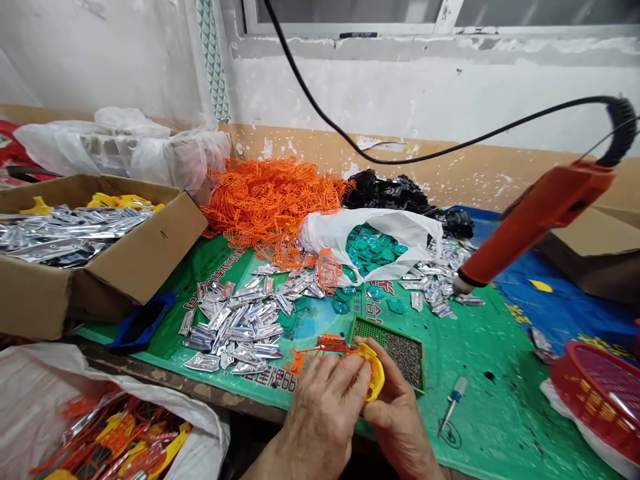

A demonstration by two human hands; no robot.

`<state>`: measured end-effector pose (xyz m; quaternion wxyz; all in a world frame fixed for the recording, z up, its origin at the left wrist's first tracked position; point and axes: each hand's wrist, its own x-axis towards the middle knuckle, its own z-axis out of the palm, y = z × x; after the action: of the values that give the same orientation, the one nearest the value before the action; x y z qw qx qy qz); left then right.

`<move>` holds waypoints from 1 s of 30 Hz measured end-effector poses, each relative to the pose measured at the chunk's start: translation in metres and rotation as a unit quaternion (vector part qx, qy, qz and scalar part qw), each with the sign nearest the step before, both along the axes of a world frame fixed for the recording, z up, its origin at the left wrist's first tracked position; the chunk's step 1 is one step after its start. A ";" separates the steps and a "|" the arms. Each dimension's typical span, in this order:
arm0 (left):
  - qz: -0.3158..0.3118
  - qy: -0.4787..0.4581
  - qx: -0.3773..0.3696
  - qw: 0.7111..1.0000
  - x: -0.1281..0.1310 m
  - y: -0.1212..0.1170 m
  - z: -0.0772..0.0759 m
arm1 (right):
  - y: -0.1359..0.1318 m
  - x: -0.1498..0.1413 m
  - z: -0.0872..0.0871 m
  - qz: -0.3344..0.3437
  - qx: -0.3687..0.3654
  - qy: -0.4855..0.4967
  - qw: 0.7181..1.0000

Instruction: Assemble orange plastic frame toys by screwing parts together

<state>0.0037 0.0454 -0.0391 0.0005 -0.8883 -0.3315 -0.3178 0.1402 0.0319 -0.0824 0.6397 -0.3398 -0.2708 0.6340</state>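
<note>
My left hand point(325, 400) and my right hand point(397, 407) meet at the table's near edge, both closed on a small yellow plastic part point(375, 373). An orange wire-like plastic frame point(320, 350) sticks out to the left from between the fingers. Just behind the hands lies a green tray point(395, 343) filled with tiny dark screws. Several silver foil pieces point(240, 323) lie in a pile to the left of the hands.
An orange electric screwdriver point(530, 223) hangs on a black cable at right. A heap of orange frames point(270, 200), a white bag of teal parts point(373, 247), a cardboard box point(100, 260), a red basket point(600, 393) and a small screwdriver point(451, 403) surround the green mat.
</note>
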 end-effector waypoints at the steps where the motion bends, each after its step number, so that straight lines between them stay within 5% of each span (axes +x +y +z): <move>1: -0.003 -0.002 -0.006 1.000 0.001 0.000 0.001 | -0.001 0.000 0.000 -0.001 0.002 -0.006 1.000; 30: -0.007 -0.071 0.048 0.996 0.003 -0.004 -0.006 | -0.007 -0.002 0.005 -0.066 0.033 -0.041 0.996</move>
<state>0.0065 0.0410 -0.0447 0.0174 -0.8648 -0.3092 -0.3953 0.1386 0.0244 -0.0771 0.6795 -0.3614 -0.2944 0.5665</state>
